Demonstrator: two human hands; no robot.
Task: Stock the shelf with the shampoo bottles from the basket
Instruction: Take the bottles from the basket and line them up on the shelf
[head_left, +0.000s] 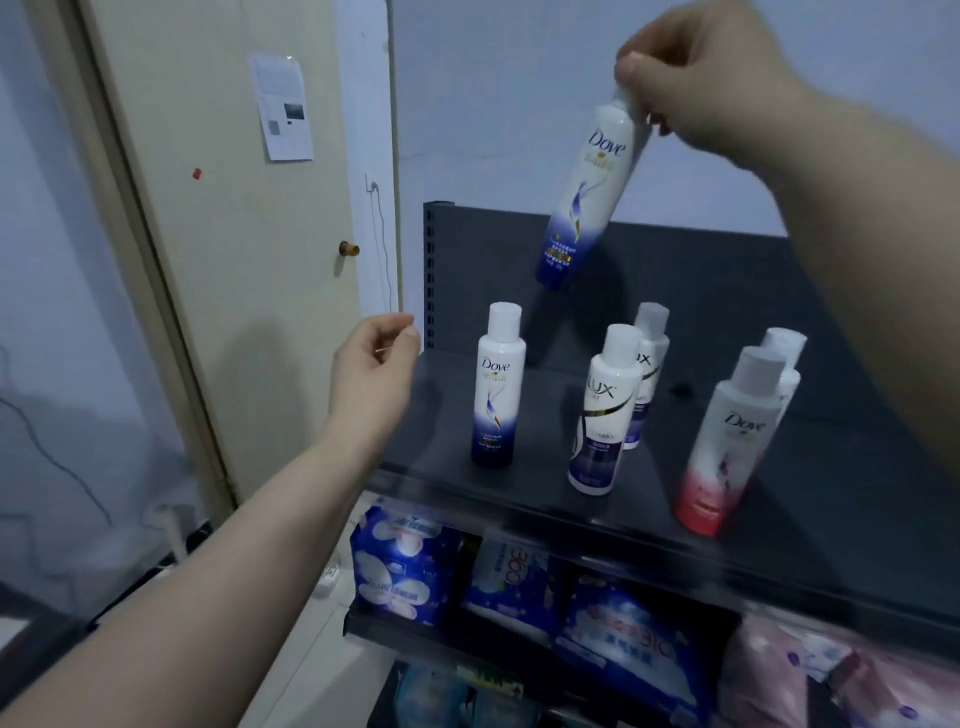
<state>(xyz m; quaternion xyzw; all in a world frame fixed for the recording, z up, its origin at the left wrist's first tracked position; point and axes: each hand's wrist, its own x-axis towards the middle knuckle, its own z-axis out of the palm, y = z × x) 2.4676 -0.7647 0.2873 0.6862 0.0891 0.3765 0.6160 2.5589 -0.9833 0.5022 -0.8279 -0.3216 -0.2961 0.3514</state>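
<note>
Blue Dove bottle hangs tilted above the dark shelf
Right hand pinches its cap end; left hand is loosely curled, empty, beside the shelf's left edge; five bottles stand upright below.

Head view: dim indoor light, cool blue cast, soft overall.
Shadows of the held bottle and arm fall on the dark shelf back panel toward 6 o'clock; another arm shadow on the door at 9 o'clock. Faint glare along the shelf's clear front strip. Wide-angle bend tilts door frame and bottles outward at the edges. Packets at 5 o'clock and both forearms are blurred; labels are mostly legible.
</note>
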